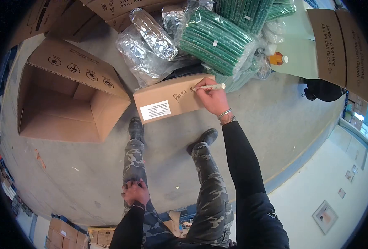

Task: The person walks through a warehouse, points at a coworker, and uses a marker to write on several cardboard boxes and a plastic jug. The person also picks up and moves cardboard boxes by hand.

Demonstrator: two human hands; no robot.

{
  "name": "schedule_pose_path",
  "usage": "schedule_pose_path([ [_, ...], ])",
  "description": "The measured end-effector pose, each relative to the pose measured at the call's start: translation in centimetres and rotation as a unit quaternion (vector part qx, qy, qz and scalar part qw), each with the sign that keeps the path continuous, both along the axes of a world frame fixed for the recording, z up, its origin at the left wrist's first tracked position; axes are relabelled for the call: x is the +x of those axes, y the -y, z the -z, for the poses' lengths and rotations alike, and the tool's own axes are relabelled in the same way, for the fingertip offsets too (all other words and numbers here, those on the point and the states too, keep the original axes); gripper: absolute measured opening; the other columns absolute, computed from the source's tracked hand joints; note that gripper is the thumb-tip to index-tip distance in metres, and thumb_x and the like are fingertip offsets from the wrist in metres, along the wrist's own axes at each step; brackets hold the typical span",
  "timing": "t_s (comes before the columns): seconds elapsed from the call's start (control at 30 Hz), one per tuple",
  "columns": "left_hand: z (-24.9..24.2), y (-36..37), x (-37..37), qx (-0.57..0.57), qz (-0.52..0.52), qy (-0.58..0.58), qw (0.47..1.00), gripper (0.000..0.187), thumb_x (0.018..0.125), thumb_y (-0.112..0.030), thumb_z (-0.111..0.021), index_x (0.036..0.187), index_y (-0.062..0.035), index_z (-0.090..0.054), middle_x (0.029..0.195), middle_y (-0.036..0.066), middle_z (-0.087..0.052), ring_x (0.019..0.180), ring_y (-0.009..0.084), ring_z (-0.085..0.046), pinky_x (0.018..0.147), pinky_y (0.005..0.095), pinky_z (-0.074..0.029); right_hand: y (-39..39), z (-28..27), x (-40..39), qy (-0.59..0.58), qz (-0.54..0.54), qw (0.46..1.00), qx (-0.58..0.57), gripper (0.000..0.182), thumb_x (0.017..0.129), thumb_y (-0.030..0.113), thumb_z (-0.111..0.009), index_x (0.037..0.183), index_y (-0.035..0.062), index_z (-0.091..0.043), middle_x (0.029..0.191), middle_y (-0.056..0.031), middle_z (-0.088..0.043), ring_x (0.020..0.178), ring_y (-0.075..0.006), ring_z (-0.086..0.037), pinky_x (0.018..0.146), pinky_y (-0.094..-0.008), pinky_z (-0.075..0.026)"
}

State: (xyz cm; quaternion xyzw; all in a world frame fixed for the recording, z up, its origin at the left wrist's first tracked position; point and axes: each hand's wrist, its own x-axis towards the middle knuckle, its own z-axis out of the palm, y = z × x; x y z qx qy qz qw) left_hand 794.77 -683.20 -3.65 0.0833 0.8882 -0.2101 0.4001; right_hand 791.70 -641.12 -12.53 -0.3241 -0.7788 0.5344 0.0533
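A white marker (213, 87) is held in my right hand (212, 99), its tip against the side of a closed brown carton (175, 99). Handwritten dark letters, "Plaza" and the start of another word, run across that side. Below the writing, a white printed label (155, 110) is stuck near the left end. My left hand (136, 193) rests on my left knee, its fingers bent over the camouflage trousers; nothing shows in it. A silver bracelet is on my right wrist.
An open empty carton (63, 99) stands at the left. Behind the written carton lie plastic-wrapped green bundles (217, 39) and silver-wrapped packs (153, 33). An orange bottle (276, 58) and a large printed carton (337, 50) are at the right. A black bag (323, 90) lies below that carton.
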Motion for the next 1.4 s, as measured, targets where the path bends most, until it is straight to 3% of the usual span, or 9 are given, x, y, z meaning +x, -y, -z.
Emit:
schedule_pose_path([
  [0.5, 0.1, -0.4, 0.3, -0.009, 0.006, 0.004, 1.000, 0.039, 0.091, -0.042, -0.046, 0.094, -0.0126, -0.071, 0.109, 0.008, -0.061, 0.112, 0.0357, -0.052, 0.084, 0.0524, -0.045, -0.8, 0.1, -0.2, -0.026, -0.004, 0.999, 0.038, 0.010, 0.081, 0.013, -0.061, 0.080, 0.0028, -0.060, 0.070, -0.0035, -0.058, 0.061, -0.0099, -0.054, 0.055, -0.0258, -0.044],
  [0.57, 0.1, -0.5, 0.5, -0.002, 0.002, -0.009, 1.000, 0.039, 0.091, -0.042, -0.046, 0.093, -0.0123, -0.071, 0.110, 0.008, -0.061, 0.112, 0.0356, -0.052, 0.084, 0.0521, -0.045, -0.8, -0.2, -0.4, -0.009, 0.041, 0.999, -0.007, 0.010, 0.081, 0.013, -0.061, 0.080, 0.0029, -0.060, 0.068, -0.0032, -0.057, 0.060, -0.0091, -0.053, 0.054, -0.0256, -0.043],
  [0.9, 0.4, -0.3, 0.9, -0.011, 0.027, -0.009, 1.000, 0.039, 0.091, -0.042, -0.046, 0.092, -0.0126, -0.071, 0.107, 0.008, -0.060, 0.110, 0.0347, -0.053, 0.082, 0.0511, -0.045, -1.3, 0.6, 0.1, -0.018, 0.057, 0.998, 0.002, 0.011, 0.082, 0.013, -0.059, 0.079, 0.0026, -0.058, 0.064, -0.0015, -0.054, 0.056, -0.0075, -0.049, 0.051, -0.0256, -0.040],
  [1.0, 0.3, -0.6, 0.7, -0.011, 0.011, 0.004, 1.000, 0.039, 0.091, -0.042, -0.046, 0.093, -0.0124, -0.071, 0.108, 0.009, -0.060, 0.110, 0.0345, -0.053, 0.082, 0.0505, -0.045, -1.4, 0.8, 0.3, -0.052, 0.001, 0.997, 0.056, 0.010, 0.083, 0.012, -0.059, 0.079, 0.0024, -0.058, 0.065, 0.0002, -0.055, 0.058, -0.0060, -0.049, 0.052, -0.0245, -0.040],
  [1.17, 0.5, -0.4, 1.0, -0.017, 0.034, -0.009, 0.999, 0.038, 0.090, -0.042, -0.047, 0.093, -0.0135, -0.071, 0.108, 0.007, -0.059, 0.109, 0.0342, -0.054, 0.082, 0.0513, -0.045, -1.7, 0.4, 1.0, -0.043, 0.078, 0.996, 0.007, 0.011, 0.084, 0.013, -0.060, 0.081, 0.0025, -0.058, 0.067, 0.0014, -0.055, 0.060, -0.0052, -0.049, 0.054, -0.0233, -0.041],
  [1.4, 0.6, -0.4, 1.2, -0.020, 0.032, -0.012, 0.999, 0.036, 0.089, -0.043, -0.049, 0.090, -0.0145, -0.070, 0.107, 0.006, -0.060, 0.109, 0.0339, -0.053, 0.082, 0.0519, -0.044, -2.0, 0.2, 1.3, 0.008, 0.074, 0.997, -0.024, 0.011, 0.085, 0.013, -0.059, 0.083, 0.0028, -0.058, 0.070, 0.0014, -0.053, 0.067, -0.0059, -0.047, 0.060, -0.0240, -0.040],
])
